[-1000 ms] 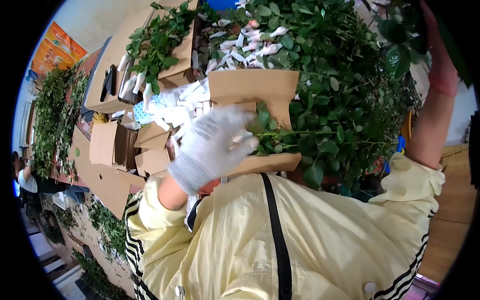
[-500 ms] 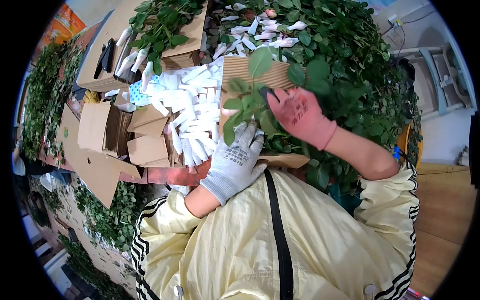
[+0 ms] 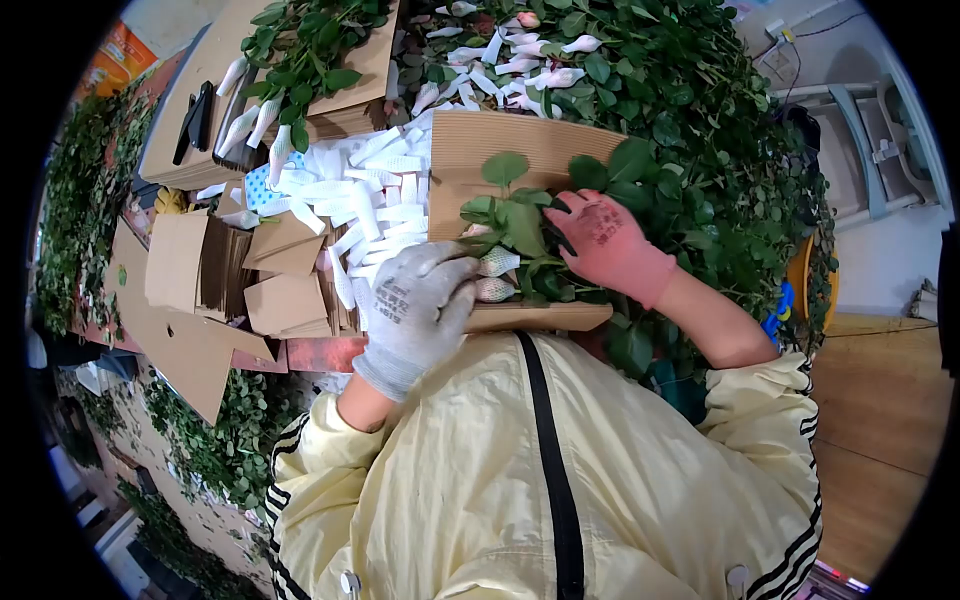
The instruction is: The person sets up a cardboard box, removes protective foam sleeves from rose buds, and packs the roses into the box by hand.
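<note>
My left hand (image 3: 415, 305), in a pale grey glove, has curled fingers at the heads of the roses; what lies inside its grasp is hidden. Beside its fingertips are two rose buds in white net sleeves, an upper bud (image 3: 498, 262) and a lower bud (image 3: 494, 290). My right hand (image 3: 606, 245), in a pink glove with dark finger pads, is bent around the leafy rose stems (image 3: 522, 228). These roses lie on a sheet of corrugated cardboard (image 3: 530, 140), whose near edge is folded up in front of my jacket.
White net sleeves (image 3: 385, 190) are heaped left of the cardboard. Cut cardboard pieces (image 3: 285, 305) stand further left. A black stapler (image 3: 195, 122) rests on a cardboard stack at the back left. Dense rose foliage (image 3: 700, 200) fills the right, with more sleeved buds (image 3: 555, 78) behind.
My left hand has drawn back to the left, uncovering the sleeved buds. The rose leaves have come down onto the cardboard, and my right hand has moved slightly lower with them.
</note>
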Demonstrator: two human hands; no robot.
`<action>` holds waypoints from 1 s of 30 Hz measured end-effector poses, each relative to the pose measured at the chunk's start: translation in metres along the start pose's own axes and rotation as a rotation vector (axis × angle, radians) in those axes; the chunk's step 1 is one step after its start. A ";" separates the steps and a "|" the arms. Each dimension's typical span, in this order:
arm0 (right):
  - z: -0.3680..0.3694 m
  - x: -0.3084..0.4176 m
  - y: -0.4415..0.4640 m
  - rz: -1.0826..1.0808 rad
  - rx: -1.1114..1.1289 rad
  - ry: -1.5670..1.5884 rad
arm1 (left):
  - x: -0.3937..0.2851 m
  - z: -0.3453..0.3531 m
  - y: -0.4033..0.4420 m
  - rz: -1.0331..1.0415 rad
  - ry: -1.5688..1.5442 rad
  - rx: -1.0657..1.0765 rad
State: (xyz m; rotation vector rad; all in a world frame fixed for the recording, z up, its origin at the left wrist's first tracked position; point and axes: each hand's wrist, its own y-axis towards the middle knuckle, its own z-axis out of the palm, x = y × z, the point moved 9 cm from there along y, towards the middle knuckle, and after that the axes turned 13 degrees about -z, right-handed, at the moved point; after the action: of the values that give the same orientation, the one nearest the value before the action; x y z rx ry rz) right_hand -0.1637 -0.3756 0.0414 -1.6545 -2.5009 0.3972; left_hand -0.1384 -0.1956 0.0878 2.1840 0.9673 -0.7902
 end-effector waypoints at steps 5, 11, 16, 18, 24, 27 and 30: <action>-0.086 0.043 -0.006 -0.036 -0.379 -0.155 | 0.001 0.012 -0.002 0.016 -0.018 0.048; -0.059 0.056 0.042 -0.229 -0.258 0.100 | -0.019 0.037 -0.016 0.247 0.012 0.254; -0.049 0.034 0.040 -0.153 -0.107 0.173 | -0.014 0.033 -0.021 0.264 -0.016 0.217; -0.045 0.020 0.041 -0.041 -0.136 0.153 | -0.012 0.035 -0.020 0.252 -0.066 0.242; -0.034 0.012 0.035 0.077 -0.109 0.158 | -0.012 0.029 -0.007 0.075 -0.007 0.184; -0.035 0.014 0.030 0.044 -0.088 0.006 | -0.005 0.040 -0.010 0.075 0.079 0.229; -0.034 0.015 0.023 -0.004 -0.116 -0.092 | -0.004 0.043 -0.011 0.085 0.104 0.250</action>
State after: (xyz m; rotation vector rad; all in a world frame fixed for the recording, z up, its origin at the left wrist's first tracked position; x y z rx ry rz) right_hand -0.1409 -0.3480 0.0671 -1.7098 -2.6398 0.3410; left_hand -0.1611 -0.2225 0.0599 2.4850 0.8572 -0.8003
